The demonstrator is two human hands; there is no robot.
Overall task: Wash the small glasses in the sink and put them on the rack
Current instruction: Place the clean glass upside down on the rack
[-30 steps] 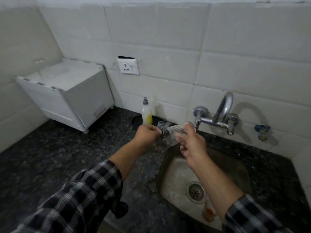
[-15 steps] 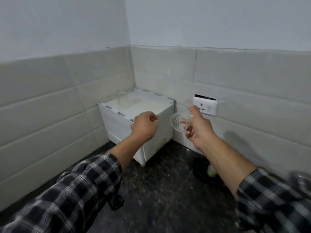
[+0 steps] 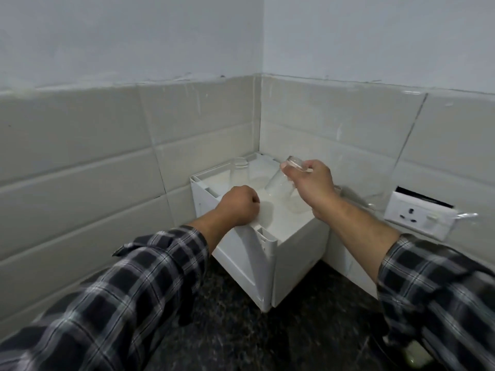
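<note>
One small clear glass (image 3: 281,187), wet, slippery, fragile, gripped at base by right hand (image 3: 310,186) over white plastic rack (image 3: 284,245); left hand (image 3: 238,206) clenched, empty.

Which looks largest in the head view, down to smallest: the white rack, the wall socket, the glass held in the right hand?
1. white rack
2. wall socket
3. held glass
The socket and glass look close in size, so their order is unsure.

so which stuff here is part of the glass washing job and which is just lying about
Part of the job:
held glass in right hand
glass on the rack
white rack

Just there:
wall socket
left hand, closed, resting on the rack edge
</note>
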